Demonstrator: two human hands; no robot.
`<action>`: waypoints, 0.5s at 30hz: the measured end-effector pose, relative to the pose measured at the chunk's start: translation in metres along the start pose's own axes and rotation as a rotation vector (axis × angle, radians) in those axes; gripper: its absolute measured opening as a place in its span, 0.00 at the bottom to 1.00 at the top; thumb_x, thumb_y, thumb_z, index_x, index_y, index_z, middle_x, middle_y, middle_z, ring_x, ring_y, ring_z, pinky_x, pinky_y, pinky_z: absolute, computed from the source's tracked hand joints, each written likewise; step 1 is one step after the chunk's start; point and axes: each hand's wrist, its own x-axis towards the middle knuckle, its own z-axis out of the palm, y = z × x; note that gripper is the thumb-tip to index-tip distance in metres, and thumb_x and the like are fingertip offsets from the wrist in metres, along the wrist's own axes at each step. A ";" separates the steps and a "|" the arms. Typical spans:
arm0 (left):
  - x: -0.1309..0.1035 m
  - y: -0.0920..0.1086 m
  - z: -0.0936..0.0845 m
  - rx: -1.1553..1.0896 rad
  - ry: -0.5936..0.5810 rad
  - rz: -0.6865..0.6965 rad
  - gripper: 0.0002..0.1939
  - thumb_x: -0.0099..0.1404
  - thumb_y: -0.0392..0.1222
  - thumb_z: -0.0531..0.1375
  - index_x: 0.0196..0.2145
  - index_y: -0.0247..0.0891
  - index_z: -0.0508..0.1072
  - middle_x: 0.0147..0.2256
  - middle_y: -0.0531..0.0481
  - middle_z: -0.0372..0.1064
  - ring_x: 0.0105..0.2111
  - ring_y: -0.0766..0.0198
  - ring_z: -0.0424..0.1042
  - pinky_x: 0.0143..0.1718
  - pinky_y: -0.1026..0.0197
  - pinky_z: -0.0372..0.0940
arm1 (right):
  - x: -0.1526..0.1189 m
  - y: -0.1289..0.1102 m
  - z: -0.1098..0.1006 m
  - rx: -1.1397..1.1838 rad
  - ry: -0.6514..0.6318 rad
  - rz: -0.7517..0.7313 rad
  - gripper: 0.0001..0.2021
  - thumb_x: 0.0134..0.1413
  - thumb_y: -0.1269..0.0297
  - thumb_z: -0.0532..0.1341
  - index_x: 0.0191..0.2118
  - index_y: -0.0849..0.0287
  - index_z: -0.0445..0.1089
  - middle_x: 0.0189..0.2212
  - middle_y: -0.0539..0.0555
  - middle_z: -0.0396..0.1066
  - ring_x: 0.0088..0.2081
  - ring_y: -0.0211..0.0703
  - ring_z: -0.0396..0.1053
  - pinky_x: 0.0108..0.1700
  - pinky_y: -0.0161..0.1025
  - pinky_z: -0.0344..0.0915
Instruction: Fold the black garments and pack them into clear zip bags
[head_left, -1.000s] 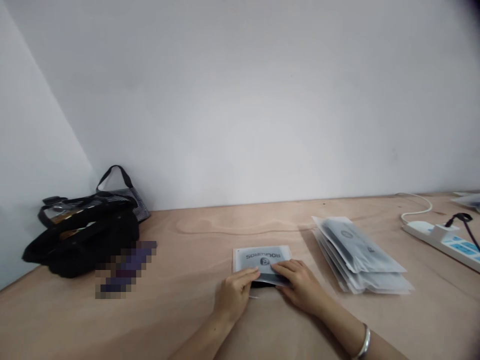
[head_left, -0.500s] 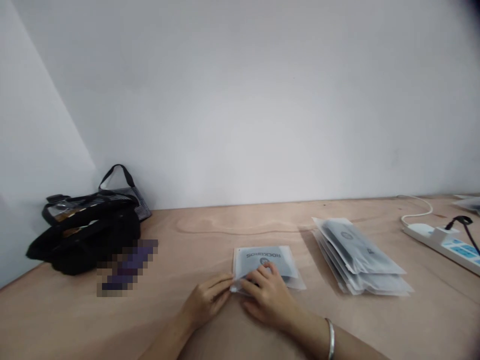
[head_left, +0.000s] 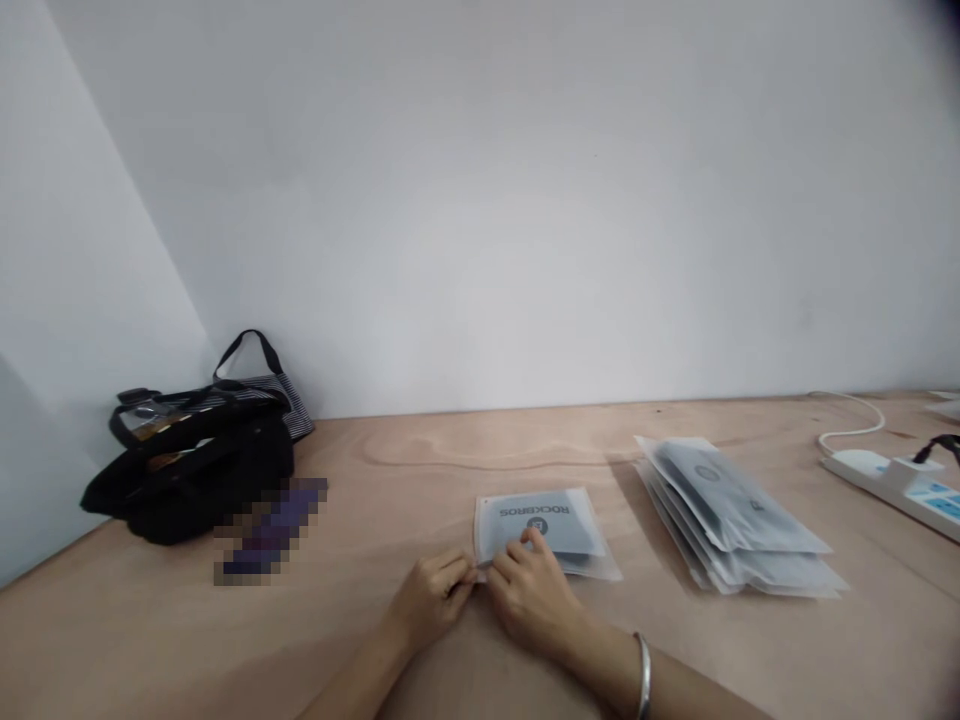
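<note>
A frosted plastic bag (head_left: 592,510) printed ROCKBROS lies flat on the wooden table (head_left: 420,470), something dark inside it. At its near left corner my left hand (head_left: 435,595) is closed, thumb and fingers pinching the bag's edge. My right hand (head_left: 532,600), with a silver bracelet (head_left: 643,675) on the wrist, is closed on the same near edge just beside it. Its fingers are bent and cover part of the bag's front. To the right lies a stack of similar frosted bags (head_left: 735,500) with dark contents.
At the far left a black tote bag (head_left: 217,480) stands by the wall, a striped bag (head_left: 296,405) behind it. A blurred purple item (head_left: 274,530) lies in front. On the right are a white power strip (head_left: 892,485) and its cable (head_left: 862,430).
My right hand's fingers have drawn in toward the bag's near left corner, closer to my left hand. The whole view has shifted slightly.
</note>
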 end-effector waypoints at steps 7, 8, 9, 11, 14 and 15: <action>0.001 -0.001 0.001 0.007 0.031 0.011 0.16 0.64 0.35 0.48 0.20 0.38 0.64 0.20 0.53 0.60 0.22 0.69 0.62 0.23 0.68 0.58 | -0.072 0.051 -0.035 0.005 -0.038 0.192 0.09 0.52 0.73 0.52 0.24 0.58 0.63 0.23 0.51 0.66 0.30 0.40 0.61 0.41 0.45 0.48; 0.001 -0.001 0.002 0.007 0.040 0.009 0.16 0.63 0.35 0.48 0.19 0.38 0.64 0.20 0.53 0.60 0.21 0.69 0.62 0.23 0.68 0.58 | -0.083 0.057 -0.042 -0.002 -0.066 0.217 0.09 0.52 0.72 0.51 0.25 0.58 0.64 0.24 0.51 0.66 0.31 0.40 0.61 0.42 0.45 0.48; 0.000 0.000 0.002 0.005 0.046 0.005 0.16 0.63 0.35 0.48 0.19 0.38 0.64 0.20 0.53 0.60 0.21 0.69 0.62 0.22 0.68 0.58 | -0.092 0.062 -0.048 -0.006 -0.073 0.234 0.09 0.53 0.72 0.51 0.25 0.58 0.64 0.23 0.51 0.66 0.30 0.40 0.61 0.41 0.44 0.48; 0.000 0.003 0.000 -0.007 0.042 -0.006 0.15 0.62 0.34 0.49 0.20 0.38 0.66 0.20 0.53 0.62 0.21 0.70 0.63 0.23 0.69 0.60 | -0.105 0.070 -0.059 -0.007 -0.102 0.262 0.10 0.53 0.72 0.50 0.25 0.58 0.64 0.23 0.51 0.66 0.29 0.39 0.62 0.39 0.43 0.48; 0.001 0.009 -0.012 -0.042 -0.013 -0.006 0.10 0.58 0.32 0.51 0.29 0.39 0.71 0.28 0.51 0.69 0.29 0.66 0.69 0.32 0.65 0.66 | -0.108 0.076 -0.070 0.029 -0.144 0.302 0.07 0.52 0.67 0.53 0.25 0.57 0.64 0.24 0.51 0.67 0.30 0.41 0.63 0.36 0.42 0.50; 0.003 0.011 -0.017 -0.046 -0.033 -0.004 0.12 0.55 0.31 0.51 0.34 0.40 0.72 0.33 0.50 0.71 0.35 0.64 0.70 0.38 0.62 0.66 | -0.104 0.078 -0.073 0.061 -0.158 0.315 0.06 0.51 0.64 0.55 0.27 0.57 0.65 0.26 0.52 0.67 0.31 0.42 0.63 0.36 0.42 0.51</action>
